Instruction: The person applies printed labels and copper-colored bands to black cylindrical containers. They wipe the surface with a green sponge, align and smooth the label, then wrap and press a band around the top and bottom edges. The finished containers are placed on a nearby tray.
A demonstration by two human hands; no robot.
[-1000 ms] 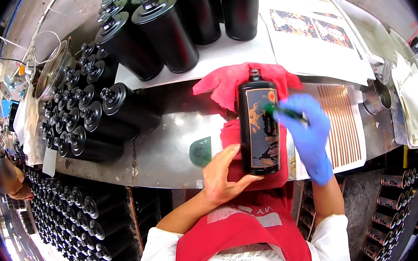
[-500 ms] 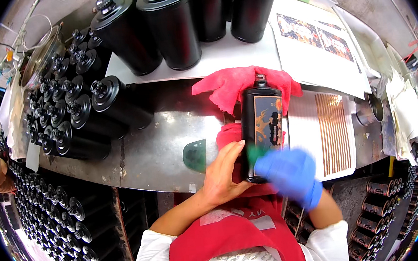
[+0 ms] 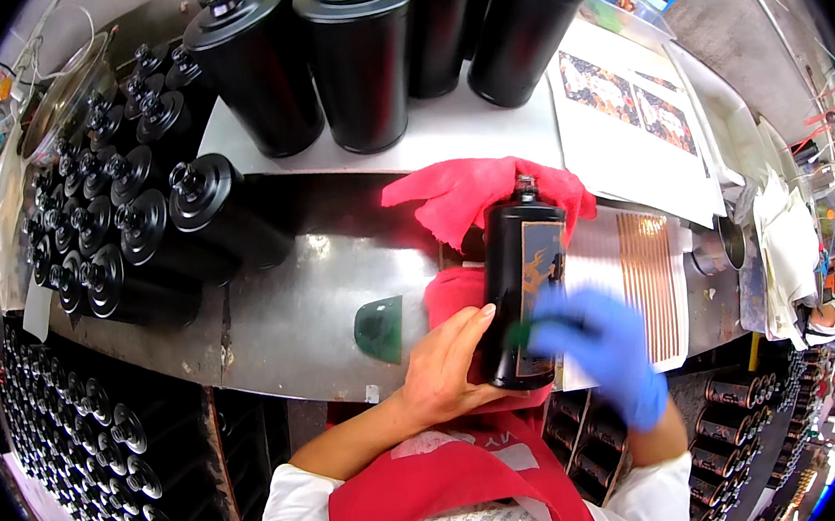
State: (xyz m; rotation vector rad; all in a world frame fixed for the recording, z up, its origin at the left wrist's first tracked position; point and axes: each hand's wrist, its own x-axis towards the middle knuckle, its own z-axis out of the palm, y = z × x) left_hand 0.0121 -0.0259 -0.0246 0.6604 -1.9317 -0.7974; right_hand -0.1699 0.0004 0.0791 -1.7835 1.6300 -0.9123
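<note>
A black bottle (image 3: 503, 277) with a dark, gold-patterned label (image 3: 541, 249) lies tilted on red cloth (image 3: 472, 195), its neck pointing away from me. My bare left hand (image 3: 443, 370) is closed around the lower left side of the bottle, near its base. My right hand (image 3: 601, 338), in a blue glove and smeared by motion, grips a green scraper (image 3: 519, 334). The scraper's edge is at the lower part of the label, and the gloved fingers cover some of that label. A second dark green scraper piece (image 3: 380, 330) lies on the metal table left of my left hand.
Black bottles (image 3: 359, 65) stand on a white board at the back, and more (image 3: 200, 196) crowd the left. Right of the bottle lies a sheet with gold strips (image 3: 647, 279), below printed sheets (image 3: 624, 105). A metal cup (image 3: 718, 247) stands at the right. Racked bottles (image 3: 83, 443) fill the lower left.
The whole view has shifted slightly. My right hand has moved a little to the right and up the bottle with the scraper. My left hand keeps its hold.
</note>
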